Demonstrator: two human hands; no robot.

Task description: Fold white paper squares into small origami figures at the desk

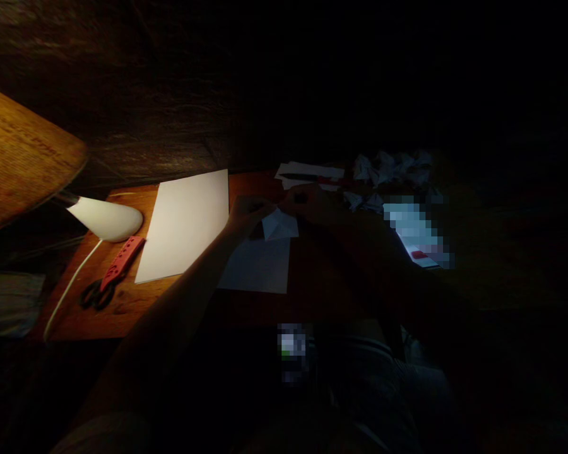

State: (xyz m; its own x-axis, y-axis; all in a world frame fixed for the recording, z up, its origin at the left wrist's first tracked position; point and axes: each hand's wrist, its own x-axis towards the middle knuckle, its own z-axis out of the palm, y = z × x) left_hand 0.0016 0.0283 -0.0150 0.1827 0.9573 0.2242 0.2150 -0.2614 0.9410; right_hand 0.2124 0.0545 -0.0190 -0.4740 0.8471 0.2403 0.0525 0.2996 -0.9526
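A small folded piece of white paper (pixel 280 224) is held up between my two hands over the wooden table. My left hand (pixel 247 209) pinches its left upper edge. On the other side, my right hand (pixel 307 200) has its fingers closed at the upper right edge; deep shadow hides their detail. Below the folded paper a flat white sheet (pixel 260 268) lies on the table, partly covered by my left forearm. Several folded paper pieces (pixel 390 169) lie in a dim heap at the back right.
At left stand a lamp with a white base (pixel 108 217) and scissors in a red sheath (pixel 122 261). A large stack of white paper (pixel 189 224) lies beside them. Paper strips (pixel 312 170) with a dark, thin object are at the back. A lit phone (pixel 414 230) lies right.
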